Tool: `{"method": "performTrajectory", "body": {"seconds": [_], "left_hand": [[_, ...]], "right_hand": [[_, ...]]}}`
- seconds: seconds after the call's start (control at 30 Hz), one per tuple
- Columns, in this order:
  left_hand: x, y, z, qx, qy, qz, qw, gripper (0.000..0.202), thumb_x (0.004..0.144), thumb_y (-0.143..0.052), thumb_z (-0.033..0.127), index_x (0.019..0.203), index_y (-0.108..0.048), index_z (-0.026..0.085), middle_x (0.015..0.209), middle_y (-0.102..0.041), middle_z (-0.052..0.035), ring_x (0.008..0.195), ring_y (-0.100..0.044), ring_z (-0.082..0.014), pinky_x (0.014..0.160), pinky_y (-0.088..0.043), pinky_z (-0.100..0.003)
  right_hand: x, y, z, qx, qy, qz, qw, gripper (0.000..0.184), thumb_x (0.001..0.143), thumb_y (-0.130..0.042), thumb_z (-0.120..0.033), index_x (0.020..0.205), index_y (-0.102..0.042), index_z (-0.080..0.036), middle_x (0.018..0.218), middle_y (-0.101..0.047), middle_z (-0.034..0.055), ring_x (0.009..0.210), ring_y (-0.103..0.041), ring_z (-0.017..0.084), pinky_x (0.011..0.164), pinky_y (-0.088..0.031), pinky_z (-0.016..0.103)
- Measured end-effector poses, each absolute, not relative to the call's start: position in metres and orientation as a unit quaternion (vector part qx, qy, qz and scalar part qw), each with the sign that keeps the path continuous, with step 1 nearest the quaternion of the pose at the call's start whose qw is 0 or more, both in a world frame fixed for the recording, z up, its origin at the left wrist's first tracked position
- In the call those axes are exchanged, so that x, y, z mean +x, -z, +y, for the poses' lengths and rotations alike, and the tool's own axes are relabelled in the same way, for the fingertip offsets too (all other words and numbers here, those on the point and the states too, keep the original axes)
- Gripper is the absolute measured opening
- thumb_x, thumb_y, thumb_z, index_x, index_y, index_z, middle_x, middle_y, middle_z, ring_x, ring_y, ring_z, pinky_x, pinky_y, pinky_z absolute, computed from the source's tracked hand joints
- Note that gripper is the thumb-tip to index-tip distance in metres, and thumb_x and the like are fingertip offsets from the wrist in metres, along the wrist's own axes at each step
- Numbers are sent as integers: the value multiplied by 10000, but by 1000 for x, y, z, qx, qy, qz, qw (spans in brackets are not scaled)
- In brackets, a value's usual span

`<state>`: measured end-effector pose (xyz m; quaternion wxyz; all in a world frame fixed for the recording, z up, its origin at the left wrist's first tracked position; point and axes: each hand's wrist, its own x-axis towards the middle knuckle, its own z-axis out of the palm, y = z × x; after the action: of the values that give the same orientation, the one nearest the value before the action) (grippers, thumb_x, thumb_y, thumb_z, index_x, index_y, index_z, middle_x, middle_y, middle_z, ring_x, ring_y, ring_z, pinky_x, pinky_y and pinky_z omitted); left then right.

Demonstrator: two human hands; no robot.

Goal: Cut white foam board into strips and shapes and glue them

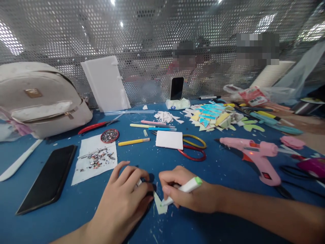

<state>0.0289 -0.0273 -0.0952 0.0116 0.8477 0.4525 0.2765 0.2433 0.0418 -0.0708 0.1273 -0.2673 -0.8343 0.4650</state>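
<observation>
My right hand [186, 189] grips a white marker [189, 186] with a light green end. Its tip touches a small pale green piece of paper or thin board [159, 205], partly covered by my fingers. At the left edge of that piece, my left hand [129, 189] is closed with bent fingers, seeming to hold it against the blue table. Something small and white shows between the left fingers; I cannot tell what it is. Just beyond my hands, scissors [194, 154] with red and yellow handles lie partly under a white card [169, 140].
A pink glue gun [256, 156] lies at right, its light on. Cut scraps [213, 117] are heaped behind. At left are a black phone [48, 179], a sheet with glittery bits [98, 169] and a backpack [43, 98]. Several markers [134, 141] lie mid-table.
</observation>
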Motion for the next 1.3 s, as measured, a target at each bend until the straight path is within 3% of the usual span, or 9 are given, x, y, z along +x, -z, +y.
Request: {"method": "performTrajectory", "body": {"seconds": [0.07, 0.13, 0.2, 0.5, 0.63, 0.77, 1.3], "left_hand": [[28, 98, -30, 850, -283, 443, 31, 160, 952, -611, 408, 1041, -649, 280, 1095, -680, 19, 1041, -576, -220, 1106, -220, -456], [29, 100, -32, 851, -282, 442, 43, 398, 859, -687, 569, 1134, -636, 285, 1149, -676, 5, 1080, -575, -244, 1110, -215, -459], [30, 101, -32, 848, -277, 449, 55, 468, 822, -703, 616, 1148, -633, 288, 1176, -673, -10, 1093, -576, -261, 1104, -235, -479], [33, 98, -28, 832, -281, 464, 117, 320, 840, -727, 534, 1007, -637, 276, 1158, -665, -18, 1086, -588, -260, 1052, -329, -506], [33, 100, -28, 830, -288, 462, 122, 226, 876, -710, 454, 993, -639, 275, 1152, -669, -16, 1080, -590, -255, 1058, -317, -508], [33, 99, -27, 835, -285, 456, 116, 211, 877, -710, 433, 968, -633, 259, 1126, -676, -25, 1054, -595, -257, 1045, -328, -511], [34, 95, -25, 843, -286, 443, 106, 203, 887, -707, 422, 960, -634, 246, 1096, -678, -19, 1027, -603, -242, 1009, -365, -490]], "right_hand": [[244, 72, 42, -266, -467, -834, 128, 239, 914, -428, -257, 687, -471, -195, 547, -535, -47, 519, -499, 106, 603, -393, 240], [244, 73, 41, -264, -469, -832, 131, 242, 921, -427, -258, 694, -480, -194, 556, -528, -46, 522, -505, 107, 562, -375, 228], [244, 73, 41, -261, -473, -830, 137, 242, 918, -434, -259, 689, -476, -195, 553, -520, -47, 520, -506, 109, 534, -360, 223], [241, 71, 40, -292, -460, -824, 158, 225, 901, -421, -229, 680, -452, -202, 578, -549, -37, 539, -525, 113, 542, -355, 230], [242, 73, 40, -243, -501, -821, 129, 259, 904, -448, -296, 662, -458, -203, 521, -529, -43, 480, -508, 107, 500, -359, 215], [242, 74, 40, -276, -478, -819, 154, 236, 903, -452, -266, 677, -464, -200, 553, -562, -34, 518, -536, 111, 519, -361, 215], [243, 76, 40, -282, -519, -797, 123, 267, 908, -478, -326, 674, -486, -198, 541, -563, -32, 514, -548, 120, 516, -388, 212]]}}
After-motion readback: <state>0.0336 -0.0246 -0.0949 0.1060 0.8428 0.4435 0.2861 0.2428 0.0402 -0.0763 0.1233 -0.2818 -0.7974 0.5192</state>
